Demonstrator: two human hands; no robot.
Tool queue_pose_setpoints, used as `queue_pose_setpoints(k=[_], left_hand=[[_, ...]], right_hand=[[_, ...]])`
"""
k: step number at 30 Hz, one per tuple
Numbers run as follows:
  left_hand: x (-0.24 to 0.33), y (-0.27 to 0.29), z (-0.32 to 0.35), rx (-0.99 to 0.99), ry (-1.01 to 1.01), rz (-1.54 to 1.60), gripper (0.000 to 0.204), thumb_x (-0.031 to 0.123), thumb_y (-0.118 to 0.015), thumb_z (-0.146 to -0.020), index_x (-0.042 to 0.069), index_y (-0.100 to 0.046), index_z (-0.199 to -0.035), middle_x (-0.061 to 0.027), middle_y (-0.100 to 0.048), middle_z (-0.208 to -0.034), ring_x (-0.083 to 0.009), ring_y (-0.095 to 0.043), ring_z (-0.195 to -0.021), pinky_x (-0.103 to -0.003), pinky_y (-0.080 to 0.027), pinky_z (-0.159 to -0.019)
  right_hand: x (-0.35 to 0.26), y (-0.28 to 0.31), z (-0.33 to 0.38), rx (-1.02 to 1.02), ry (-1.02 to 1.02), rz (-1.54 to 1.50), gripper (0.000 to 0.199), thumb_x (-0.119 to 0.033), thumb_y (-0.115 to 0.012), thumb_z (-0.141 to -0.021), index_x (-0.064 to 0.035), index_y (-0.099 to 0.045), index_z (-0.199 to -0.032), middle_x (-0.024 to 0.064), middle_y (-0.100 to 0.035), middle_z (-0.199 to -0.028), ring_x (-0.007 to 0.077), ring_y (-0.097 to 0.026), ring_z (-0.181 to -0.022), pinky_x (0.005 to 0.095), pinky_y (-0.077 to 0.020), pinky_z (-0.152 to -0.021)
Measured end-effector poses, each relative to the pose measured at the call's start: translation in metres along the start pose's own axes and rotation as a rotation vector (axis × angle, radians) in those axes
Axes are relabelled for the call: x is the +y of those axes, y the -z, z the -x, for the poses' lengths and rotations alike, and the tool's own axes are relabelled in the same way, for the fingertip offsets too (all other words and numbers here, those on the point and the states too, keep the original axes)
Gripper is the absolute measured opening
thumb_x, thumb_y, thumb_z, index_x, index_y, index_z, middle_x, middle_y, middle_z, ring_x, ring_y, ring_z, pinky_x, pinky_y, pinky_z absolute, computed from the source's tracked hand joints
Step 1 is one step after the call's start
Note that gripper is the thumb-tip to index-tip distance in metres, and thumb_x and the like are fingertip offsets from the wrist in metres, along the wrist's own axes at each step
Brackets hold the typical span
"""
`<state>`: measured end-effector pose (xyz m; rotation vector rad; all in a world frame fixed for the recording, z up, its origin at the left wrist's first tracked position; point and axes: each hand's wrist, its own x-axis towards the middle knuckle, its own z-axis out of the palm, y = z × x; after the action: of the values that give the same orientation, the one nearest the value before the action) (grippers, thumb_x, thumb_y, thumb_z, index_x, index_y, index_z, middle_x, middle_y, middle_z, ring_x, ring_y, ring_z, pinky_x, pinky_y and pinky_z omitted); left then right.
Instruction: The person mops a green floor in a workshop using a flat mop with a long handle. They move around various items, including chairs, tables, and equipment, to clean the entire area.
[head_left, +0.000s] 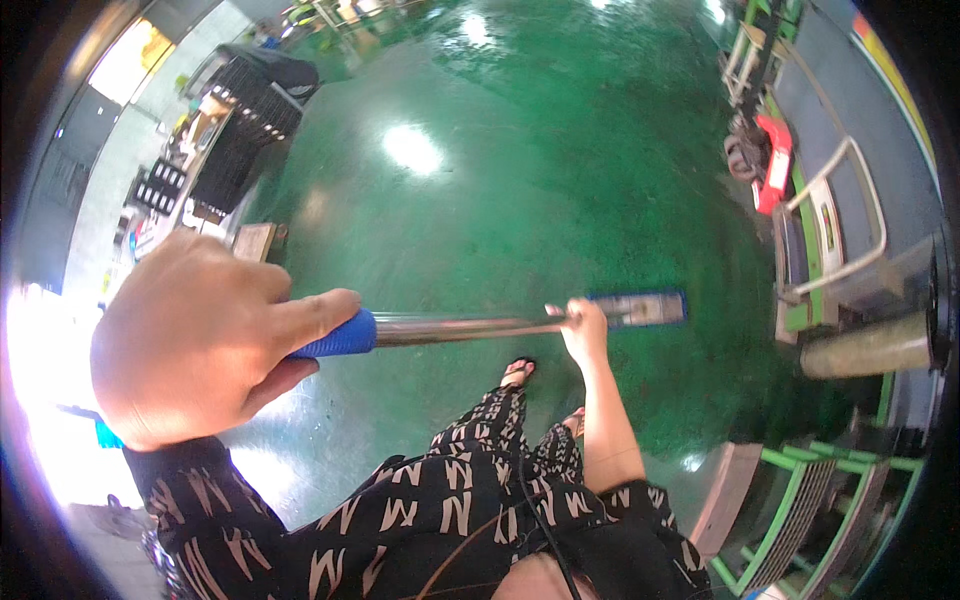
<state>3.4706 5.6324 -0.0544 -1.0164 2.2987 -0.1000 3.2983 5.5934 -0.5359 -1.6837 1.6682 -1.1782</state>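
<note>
The left hand (195, 340) wraps the mop (470, 326) at its blue grip while the right hand (583, 328) clasps the pole farther along, steering the flat head across the green floor (480, 200).

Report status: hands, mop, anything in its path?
Left hand shut on mop handle's blue grip; right hand shut on the metal shaft. Flat mop head on green floor. Cart off right, path open.

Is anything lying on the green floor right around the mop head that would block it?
Nothing visible does. The flat mop head rests on bare green floor; the nearest obstacles, a metal rack and a red pallet jack, stand apart to its right.
</note>
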Motion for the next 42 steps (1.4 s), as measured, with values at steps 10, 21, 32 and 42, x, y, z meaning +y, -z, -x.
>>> queue_pose_setpoints(k=[10,21,32,42], left_hand=[[-0.144,-0.176,-0.035,-0.142,-0.084,0.277,0.031,0.033,-0.065,-0.081,0.019,-0.063,-0.109,-0.0073,-0.063,-0.066,-0.0286,-0.063,-0.062,-0.038,-0.048,-0.054],[-0.314,-0.253,0.04,0.057,0.352,0.256,0.031,0.027,-0.071,-0.073,0.017,-0.064,-0.101,-0.0074,-0.056,-0.061,-0.028,-0.06,-0.057,-0.04,-0.043,-0.052],[-0.352,-0.252,-0.003,0.132,0.484,0.104,0.051,0.019,-0.077,-0.065,0.014,-0.06,-0.112,-0.0069,-0.055,-0.068,-0.0258,-0.057,-0.055,-0.038,-0.041,-0.051],[-0.454,-0.158,-0.045,0.181,0.317,0.249,0.051,0.025,-0.081,-0.051,0.014,-0.067,-0.098,-0.003,-0.049,-0.054,-0.0223,-0.051,-0.046,-0.036,-0.035,-0.046]], right_hand=[[-0.008,-0.102,0.094,0.027,-0.474,0.222,0.018,-0.019,-0.076,-0.07,-0.0077,-0.063,-0.07,0.0102,-0.059,-0.087,0.0311,-0.054,-0.092,0.0444,-0.0388,-0.082],[-0.095,-0.331,-0.075,0.08,-0.13,0.143,0.017,-0.019,-0.076,-0.07,-0.0098,-0.063,-0.076,0.0065,-0.064,-0.09,0.0274,-0.058,-0.094,0.042,-0.0403,-0.084],[-0.109,-0.415,-0.265,-0.4,-0.043,0.071,0.032,-0.037,-0.068,-0.079,-0.0066,-0.064,-0.072,0.0112,-0.061,-0.086,0.0339,-0.054,-0.097,0.0635,-0.032,-0.096],[-0.14,-0.356,-0.308,-0.551,0.073,0.096,0.034,-0.034,-0.068,-0.076,-0.0059,-0.058,-0.059,0.012,-0.062,-0.07,0.0345,-0.057,-0.077,0.0475,-0.0425,-0.075]])
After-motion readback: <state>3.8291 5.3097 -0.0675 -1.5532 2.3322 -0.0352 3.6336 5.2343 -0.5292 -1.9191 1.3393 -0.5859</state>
